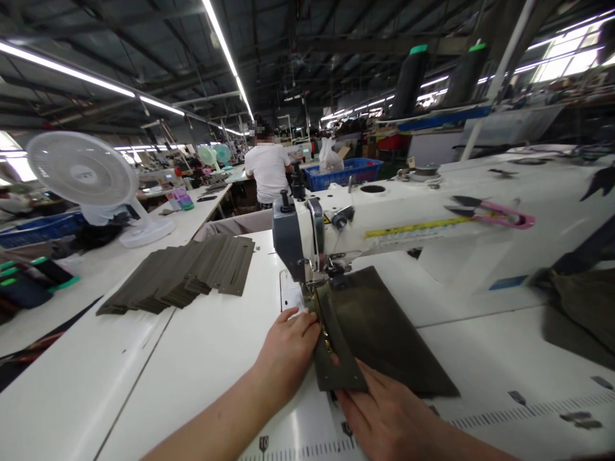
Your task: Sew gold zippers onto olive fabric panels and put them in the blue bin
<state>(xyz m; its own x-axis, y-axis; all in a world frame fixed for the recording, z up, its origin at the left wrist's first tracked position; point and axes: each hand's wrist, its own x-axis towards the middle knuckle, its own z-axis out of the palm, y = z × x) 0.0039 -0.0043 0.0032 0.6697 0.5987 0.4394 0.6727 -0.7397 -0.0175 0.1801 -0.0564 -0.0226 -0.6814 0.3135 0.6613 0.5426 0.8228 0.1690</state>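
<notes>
An olive fabric piece (339, 378) with a gold-toned zipper (325, 336) in its slot lies under the needle area of the white sewing machine (408, 224). A larger olive panel (384, 339) lies beneath and to its right. My left hand (288, 349) is at the piece's left edge close to the presser foot, fingers bent and pressed on the fabric. At the near end, my right hand (389, 413) grips the piece, with fingers underneath; a fingertip shows through the slot's lower end. The rest of those fingers is hidden by fabric.
A fanned stack of olive pieces (182, 272) lies on the table left of the machine. Behind it stands a white fan (84, 173). Pink-handled thread snips (504, 214) rest on the machine arm. Dark fabric (581, 314) lies at right. A person in white (269, 169) sits ahead.
</notes>
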